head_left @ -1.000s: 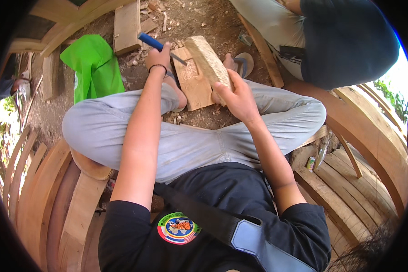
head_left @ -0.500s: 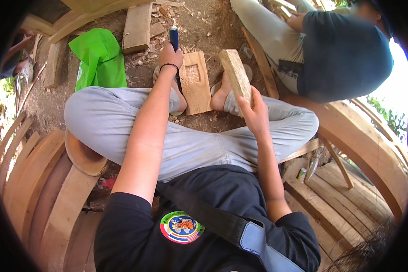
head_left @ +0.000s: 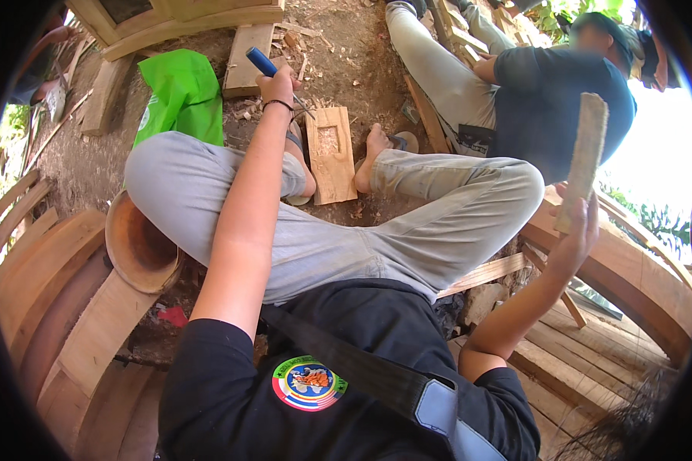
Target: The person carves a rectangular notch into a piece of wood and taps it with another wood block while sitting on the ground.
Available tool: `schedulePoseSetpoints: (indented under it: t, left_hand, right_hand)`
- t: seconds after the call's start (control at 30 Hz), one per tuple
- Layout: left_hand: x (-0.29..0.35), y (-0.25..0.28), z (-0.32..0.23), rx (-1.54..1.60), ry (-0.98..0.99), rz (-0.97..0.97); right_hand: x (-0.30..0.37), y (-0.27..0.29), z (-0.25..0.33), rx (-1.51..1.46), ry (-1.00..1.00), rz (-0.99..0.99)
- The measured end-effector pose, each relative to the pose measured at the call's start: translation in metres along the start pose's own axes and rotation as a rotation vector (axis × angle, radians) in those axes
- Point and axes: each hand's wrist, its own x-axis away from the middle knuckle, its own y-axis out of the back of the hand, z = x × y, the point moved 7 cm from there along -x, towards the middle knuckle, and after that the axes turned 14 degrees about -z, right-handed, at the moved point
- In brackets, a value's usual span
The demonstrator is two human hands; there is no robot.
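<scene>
My left hand is closed round a chisel with a blue handle. The thin blade slants down toward the top left corner of a wooden board; whether its tip touches the wood I cannot tell. A shallow rectangular recess with a rough floor is cut into the board, which lies on the ground between my feet. Out to the right, my right hand grips the lower end of a rough block of wood, raised nearly upright.
A green bag lies beyond my left knee. Wood chips and a plank are on the dirt floor behind the board. Another person sits close by at far right. Curved timbers stack at left; a thick beam runs along the right.
My right hand has swung the wood block up and out to the right, away from the board. The chisel's handle has tipped to the left, and my right knee has shifted.
</scene>
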Motion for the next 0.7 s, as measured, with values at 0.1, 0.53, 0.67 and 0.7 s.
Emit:
schedulePoseSetpoints:
  t: [0.1, 0.53, 0.67, 0.7]
  left_hand:
    - [0.013, 0.0, -0.011, -0.037, -0.039, 0.008]
    - [-0.009, 0.032, -0.005, -0.267, -0.079, 0.061]
    - [-0.004, 0.033, -0.011, -0.252, -0.094, 0.19]
    - [0.002, 0.027, -0.01, -0.258, -0.082, 0.28]
  right_hand:
    - [-0.023, 0.009, 0.015, -0.071, -0.013, 0.028]
    - [-0.064, -0.151, 0.092, -0.374, 0.155, 0.479]
    - [-0.1, -0.192, 0.081, -0.578, -0.145, 0.798]
    - [-0.117, -0.199, 0.078, -0.662, -0.263, 0.915]
